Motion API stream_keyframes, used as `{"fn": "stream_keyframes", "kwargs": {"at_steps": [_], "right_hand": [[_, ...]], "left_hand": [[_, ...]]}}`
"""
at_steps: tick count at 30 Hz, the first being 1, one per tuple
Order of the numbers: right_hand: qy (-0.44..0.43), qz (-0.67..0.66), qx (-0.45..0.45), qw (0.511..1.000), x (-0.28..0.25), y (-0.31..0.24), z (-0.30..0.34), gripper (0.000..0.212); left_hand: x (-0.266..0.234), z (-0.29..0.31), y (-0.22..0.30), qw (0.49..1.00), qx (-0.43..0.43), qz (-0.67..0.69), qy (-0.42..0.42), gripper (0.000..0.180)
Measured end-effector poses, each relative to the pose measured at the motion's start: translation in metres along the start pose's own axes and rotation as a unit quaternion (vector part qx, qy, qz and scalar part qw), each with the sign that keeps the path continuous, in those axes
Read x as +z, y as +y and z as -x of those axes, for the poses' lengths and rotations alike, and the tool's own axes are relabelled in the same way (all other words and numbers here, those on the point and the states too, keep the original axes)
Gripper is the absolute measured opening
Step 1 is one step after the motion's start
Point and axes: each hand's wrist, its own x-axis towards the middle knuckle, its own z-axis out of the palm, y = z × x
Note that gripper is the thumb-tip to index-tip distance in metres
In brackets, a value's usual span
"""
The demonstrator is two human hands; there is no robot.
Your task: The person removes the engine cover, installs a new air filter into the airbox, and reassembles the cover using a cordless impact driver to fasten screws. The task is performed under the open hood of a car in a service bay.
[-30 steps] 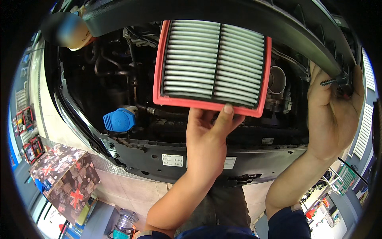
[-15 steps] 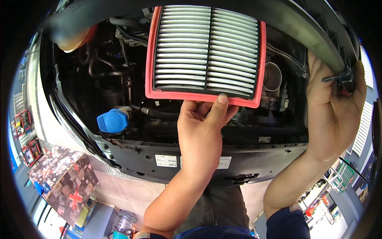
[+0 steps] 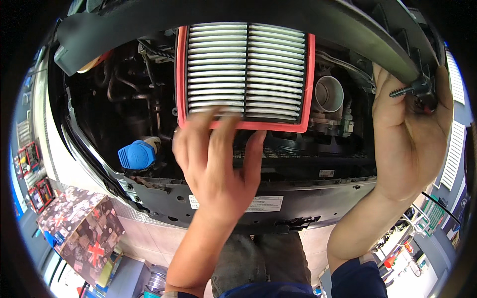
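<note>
An air filter (image 3: 273, 74) with white pleats and a red rim sits over the engine bay, its far edge hidden behind a dark curved bar. At the filter's near left edge is my left hand (image 3: 216, 171), palm down and open. Its fingers are spread and partly smeared by motion; the fingertips overlap the red rim, and I cannot tell whether they press on it. On the right, my right hand (image 3: 410, 149) holds up a black plastic cover (image 3: 355, 39) by its edge. A black threaded screw (image 3: 401, 92) sticks out of the cover beside the fingers.
A round metal duct opening (image 3: 329, 94) lies right of the filter. A blue cap (image 3: 136, 155) stands at the bay's left. The black front panel (image 3: 323, 206) with labels runs along the near side. A patterned box (image 3: 82, 231) is at the lower left.
My left hand has let go of the filter's near rim and turned palm down, moving left. The filter sits slightly farther left in the picture. My right hand still holds the cover.
</note>
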Motion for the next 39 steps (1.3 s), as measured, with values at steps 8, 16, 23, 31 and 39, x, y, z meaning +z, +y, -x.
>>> {"fn": "stream_keyframes", "kwargs": {"at_steps": [8,16,23,31,39], "right_hand": [[-0.008,0.085,-0.064,0.994,-0.013,-0.007,0.004,0.034],[-0.065,0.101,-0.054,0.991,-0.025,-0.007,0.002,0.037],[-0.026,0.089,-0.075,0.993,-0.021,0.001,0.001,0.036],[-0.048,0.119,-0.074,0.989,-0.024,0.005,0.0,0.036],[0.118,0.072,-0.148,0.979,-0.012,0.032,0.003,0.033]], "left_hand": [[0.015,-0.025,-0.009,0.975,-0.044,-0.149,-0.162,0.119],[0.019,-0.03,-0.018,0.979,-0.026,-0.142,-0.144,0.116],[0.022,-0.031,-0.011,0.974,-0.036,-0.163,-0.153,0.099],[0.079,-0.066,0.002,0.995,0.062,-0.009,-0.073,0.049],[0.018,-0.051,-0.012,0.978,0.041,0.154,-0.134,0.019]]}}
